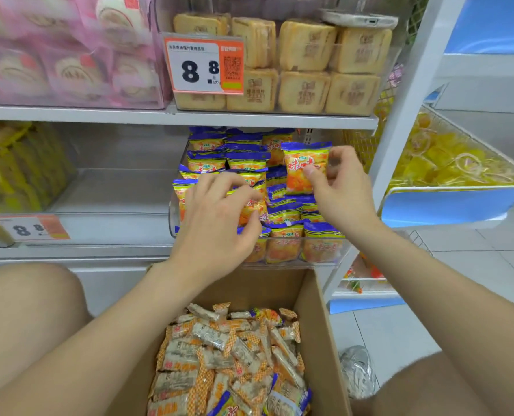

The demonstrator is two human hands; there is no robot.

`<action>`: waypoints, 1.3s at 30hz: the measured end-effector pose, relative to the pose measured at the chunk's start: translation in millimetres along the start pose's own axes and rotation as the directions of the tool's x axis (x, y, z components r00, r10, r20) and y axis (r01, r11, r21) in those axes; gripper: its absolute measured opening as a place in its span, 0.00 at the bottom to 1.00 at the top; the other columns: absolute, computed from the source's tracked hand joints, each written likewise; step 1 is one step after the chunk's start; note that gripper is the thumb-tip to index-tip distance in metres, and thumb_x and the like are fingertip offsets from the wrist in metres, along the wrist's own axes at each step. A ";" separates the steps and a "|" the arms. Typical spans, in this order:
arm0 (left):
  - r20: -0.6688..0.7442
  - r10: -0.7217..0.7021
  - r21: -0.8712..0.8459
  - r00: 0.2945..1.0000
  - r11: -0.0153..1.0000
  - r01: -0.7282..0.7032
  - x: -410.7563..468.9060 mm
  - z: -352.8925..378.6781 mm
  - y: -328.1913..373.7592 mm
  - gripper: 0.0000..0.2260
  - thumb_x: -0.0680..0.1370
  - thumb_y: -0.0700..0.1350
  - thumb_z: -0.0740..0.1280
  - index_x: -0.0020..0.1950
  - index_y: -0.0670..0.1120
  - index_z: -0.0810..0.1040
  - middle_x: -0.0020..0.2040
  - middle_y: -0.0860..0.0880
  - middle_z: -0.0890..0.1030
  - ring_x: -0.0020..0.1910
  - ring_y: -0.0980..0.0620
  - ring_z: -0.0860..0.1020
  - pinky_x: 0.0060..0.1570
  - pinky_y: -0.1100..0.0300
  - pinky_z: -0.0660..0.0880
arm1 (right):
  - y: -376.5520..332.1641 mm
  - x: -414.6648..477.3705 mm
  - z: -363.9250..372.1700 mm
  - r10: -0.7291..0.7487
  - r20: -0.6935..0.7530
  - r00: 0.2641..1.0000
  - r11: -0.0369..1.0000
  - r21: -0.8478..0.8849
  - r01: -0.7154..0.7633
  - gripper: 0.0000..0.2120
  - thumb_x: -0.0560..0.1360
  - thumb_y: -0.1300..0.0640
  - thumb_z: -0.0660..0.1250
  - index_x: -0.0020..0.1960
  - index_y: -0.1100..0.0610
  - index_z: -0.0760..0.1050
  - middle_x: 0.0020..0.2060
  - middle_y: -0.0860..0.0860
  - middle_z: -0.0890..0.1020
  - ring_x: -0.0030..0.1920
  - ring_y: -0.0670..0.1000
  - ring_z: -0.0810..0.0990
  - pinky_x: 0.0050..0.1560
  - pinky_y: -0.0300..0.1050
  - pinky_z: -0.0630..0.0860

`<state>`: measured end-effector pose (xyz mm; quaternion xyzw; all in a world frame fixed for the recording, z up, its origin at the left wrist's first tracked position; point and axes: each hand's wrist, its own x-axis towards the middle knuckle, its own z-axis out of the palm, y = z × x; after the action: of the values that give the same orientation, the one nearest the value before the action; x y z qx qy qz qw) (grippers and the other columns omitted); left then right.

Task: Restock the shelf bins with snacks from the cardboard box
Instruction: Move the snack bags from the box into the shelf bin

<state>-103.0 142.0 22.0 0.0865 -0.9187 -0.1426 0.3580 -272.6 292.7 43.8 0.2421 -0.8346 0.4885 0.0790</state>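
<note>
Orange wrapping with a blue top band covered the snack packet (pixel 305 169) that the right hand (pixel 339 190) pinched upright, thumb on its front face and curled fingers behind its right edge, over the right side of the clear bin (pixel 291 255). The left hand (pixel 216 217) reached into the same bin, fingers bent down over the heap and thumb pressed in from below, gripping a second packet (pixel 251 205) on top of the pile. The two hands were near each other but apart.

Matching packets (pixel 243 159) filled the bin in rough rows almost to the shelf board above, and more showed through its clear front wall. The bin sat on the middle shelf (pixel 84 252).

Directly below it the cardboard box (pixel 318 319) stood open between the left knee (pixel 30 295) and the right knee (pixel 435 382), holding a loose heap of orange-and-white wrapped snacks (pixel 228 349).

Further left on the middle shelf were yellow packets (pixel 15 169) and a small price tag (pixel 33 228). On the upper shelf, square biscuits (pixel 306 64) were stacked in a clear bin behind a larger price tag (pixel 203 64), with pink packets (pixel 69 55) to their left. Right of the shelf post, a tilted blue-fronted tray (pixel 453 202) held yellow sweets (pixel 447 166). A crumpled plastic bag (pixel 357 370) lay on the tiled floor beside the box.
</note>
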 end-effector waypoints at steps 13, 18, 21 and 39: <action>0.255 -0.158 0.424 0.954 0.905 0.037 9.4 13.6 -20.0 0.30 0.75 0.57 0.67 0.77 0.53 0.67 0.80 0.46 0.64 0.75 0.37 0.64 0.67 0.37 0.67 | 4.1 75.5 76.7 0.017 0.048 0.999 0.944 -0.331 0.000 0.17 0.80 0.65 0.65 0.67 0.66 0.70 0.58 0.64 0.79 0.60 0.65 0.78 0.54 0.51 0.72; 0.249 -0.150 0.419 0.957 0.908 0.034 7.6 15.0 -22.1 0.30 0.76 0.57 0.68 0.77 0.53 0.66 0.79 0.46 0.65 0.75 0.37 0.65 0.67 0.36 0.67 | 8.3 92.3 80.1 0.119 0.205 0.971 0.914 -0.405 -0.026 0.17 0.79 0.62 0.66 0.66 0.65 0.72 0.61 0.62 0.78 0.62 0.63 0.77 0.53 0.47 0.72; 0.242 -0.146 0.410 0.959 0.912 0.035 8.1 13.6 -21.5 0.29 0.76 0.56 0.67 0.76 0.53 0.67 0.79 0.46 0.66 0.75 0.38 0.65 0.67 0.36 0.67 | 5.3 92.4 79.8 0.148 0.249 0.957 0.890 -0.455 -0.019 0.17 0.79 0.60 0.65 0.66 0.65 0.71 0.58 0.62 0.77 0.60 0.63 0.78 0.50 0.46 0.71; 0.557 -0.101 0.198 0.824 0.980 -0.014 -48.2 19.7 14.9 0.12 0.78 0.59 0.62 0.43 0.52 0.75 0.38 0.52 0.80 0.40 0.44 0.81 0.37 0.54 0.77 | -21.8 -66.1 -0.2 -0.068 0.799 0.598 0.761 -0.346 0.548 0.08 0.77 0.51 0.64 0.41 0.51 0.76 0.34 0.47 0.78 0.39 0.53 0.78 0.39 0.47 0.75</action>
<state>-82.2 172.6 -17.5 0.0960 -0.9905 -0.0799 0.0567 -204.6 305.7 36.5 0.5335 -0.8362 0.0540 -0.1149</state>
